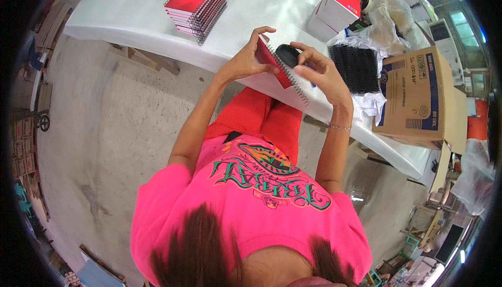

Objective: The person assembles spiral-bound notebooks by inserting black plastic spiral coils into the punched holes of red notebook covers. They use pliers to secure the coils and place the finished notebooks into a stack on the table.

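My left hand (244,61) grips a small red-covered notebook (269,61), tilted on edge above the table's near edge. Along its right side runs a metal spiral coil (300,91), whose lower end sticks out past the cover. Just right of the coil, my right hand (325,73) has its fingers curled inward; what they pinch, if anything, is hidden. A round black object (287,55) shows between the notebook and my right fingertips; whether I touch it, I cannot tell.
A stack of red spiral notebooks (196,4) stands on the white-covered table (120,10). To the right are red-topped book blocks (335,11), a pile of black coils (354,68), crumpled clear plastic (389,18) and a large cardboard box (410,96).
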A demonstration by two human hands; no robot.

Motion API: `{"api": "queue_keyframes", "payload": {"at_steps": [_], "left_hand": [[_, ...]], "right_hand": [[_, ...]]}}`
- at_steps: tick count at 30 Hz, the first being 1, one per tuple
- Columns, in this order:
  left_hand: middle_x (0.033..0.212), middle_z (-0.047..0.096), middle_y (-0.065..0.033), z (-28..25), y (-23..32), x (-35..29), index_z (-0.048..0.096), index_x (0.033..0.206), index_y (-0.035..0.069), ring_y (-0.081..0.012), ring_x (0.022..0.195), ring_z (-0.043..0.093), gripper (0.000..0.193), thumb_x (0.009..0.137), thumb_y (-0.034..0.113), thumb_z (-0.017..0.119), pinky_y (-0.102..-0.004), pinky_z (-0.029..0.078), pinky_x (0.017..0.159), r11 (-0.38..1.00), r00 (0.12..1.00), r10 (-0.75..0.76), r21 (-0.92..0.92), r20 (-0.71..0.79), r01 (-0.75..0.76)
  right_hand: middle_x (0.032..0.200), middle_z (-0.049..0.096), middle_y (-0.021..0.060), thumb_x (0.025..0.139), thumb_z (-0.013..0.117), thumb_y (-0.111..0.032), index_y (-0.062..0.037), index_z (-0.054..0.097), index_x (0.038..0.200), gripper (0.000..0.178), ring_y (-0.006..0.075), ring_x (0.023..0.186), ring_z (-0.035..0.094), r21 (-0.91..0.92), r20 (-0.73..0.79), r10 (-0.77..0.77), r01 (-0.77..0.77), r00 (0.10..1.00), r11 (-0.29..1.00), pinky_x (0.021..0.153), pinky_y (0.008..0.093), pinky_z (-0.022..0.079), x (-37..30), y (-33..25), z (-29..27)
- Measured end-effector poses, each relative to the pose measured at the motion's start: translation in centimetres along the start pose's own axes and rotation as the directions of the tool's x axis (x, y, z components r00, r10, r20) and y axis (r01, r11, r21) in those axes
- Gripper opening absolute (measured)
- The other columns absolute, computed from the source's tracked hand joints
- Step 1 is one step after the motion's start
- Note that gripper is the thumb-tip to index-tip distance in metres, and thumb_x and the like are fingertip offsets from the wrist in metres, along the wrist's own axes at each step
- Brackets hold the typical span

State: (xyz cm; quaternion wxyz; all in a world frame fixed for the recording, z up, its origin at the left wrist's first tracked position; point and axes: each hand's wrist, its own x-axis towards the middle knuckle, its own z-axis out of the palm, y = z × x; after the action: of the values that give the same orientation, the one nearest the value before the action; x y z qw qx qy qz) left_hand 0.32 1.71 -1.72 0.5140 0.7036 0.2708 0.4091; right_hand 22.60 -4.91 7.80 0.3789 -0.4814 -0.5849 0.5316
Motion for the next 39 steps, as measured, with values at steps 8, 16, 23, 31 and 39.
{"api": "queue_keyframes", "payload": {"at_steps": [8,16,23,31,39], "left_hand": [[0.116,0.045,-0.0098,0.4,-0.3,0.1,0.030,0.143,0.019,-0.0237,0.109,0.050,0.105,0.061,0.027,0.094,-0.0361,0.040,0.100,0.999,1.000,0.007,-0.045,0.004,-0.006],[0.115,0.048,-0.0100,0.1,-0.1,0.3,0.029,0.143,0.016,-0.0225,0.105,0.053,0.100,0.066,0.023,0.091,-0.0368,0.043,0.098,0.995,1.000,0.021,-0.097,-0.007,-0.021],[0.128,0.043,-0.0118,2.8,-0.6,-0.1,0.032,0.139,0.008,-0.0220,0.113,0.049,0.067,0.087,0.021,0.073,-0.0347,0.039,0.101,0.996,0.955,0.040,0.086,-0.295,-0.015],[0.124,0.050,-0.0159,3.8,0.7,-0.5,0.049,0.122,0.001,-0.0284,0.119,0.048,0.029,0.101,0.020,0.051,-0.0373,0.034,0.105,1.000,0.865,0.025,0.022,-0.501,-0.016],[0.089,0.063,-0.0096,2.4,0.8,-0.5,0.061,0.104,-0.001,-0.0168,0.083,0.058,0.025,0.097,0.024,0.060,-0.0302,0.046,0.077,0.998,0.868,-0.032,0.024,-0.496,0.050]], "right_hand": [[0.141,0.051,0.0168,0.082,0.078,-0.023,-0.0055,0.063,0.091,0.025,0.0207,0.114,0.055,-0.245,-0.071,0.014,-0.031,0.997,0.969,0.096,0.0305,0.045,1.7,1.4,-0.6],[0.136,0.055,0.0113,0.085,0.074,-0.019,-0.0064,0.062,0.089,0.018,0.0136,0.109,0.054,-0.099,-0.005,-0.065,0.064,0.998,0.993,0.094,0.0278,0.042,2.5,1.2,0.7],[0.128,0.059,0.0142,0.086,0.073,-0.036,-0.0075,0.056,0.130,0.055,0.0269,0.122,0.054,-0.594,-0.368,-0.412,0.130,0.833,0.794,0.100,0.0454,0.042,5.6,6.3,-3.1],[0.126,0.053,0.0211,0.085,0.071,-0.034,-0.0101,0.038,0.147,0.074,0.0378,0.115,0.050,-0.813,-0.418,-0.346,-0.175,0.840,0.556,0.100,0.0492,0.036,-1.4,9.4,-1.2],[0.116,0.052,0.0169,0.085,0.069,-0.013,-0.0054,0.054,0.133,0.051,0.0283,0.104,0.052,-0.545,-0.694,-0.407,-0.063,0.594,0.836,0.094,0.0385,0.043,-2.8,6.8,2.3]]}}
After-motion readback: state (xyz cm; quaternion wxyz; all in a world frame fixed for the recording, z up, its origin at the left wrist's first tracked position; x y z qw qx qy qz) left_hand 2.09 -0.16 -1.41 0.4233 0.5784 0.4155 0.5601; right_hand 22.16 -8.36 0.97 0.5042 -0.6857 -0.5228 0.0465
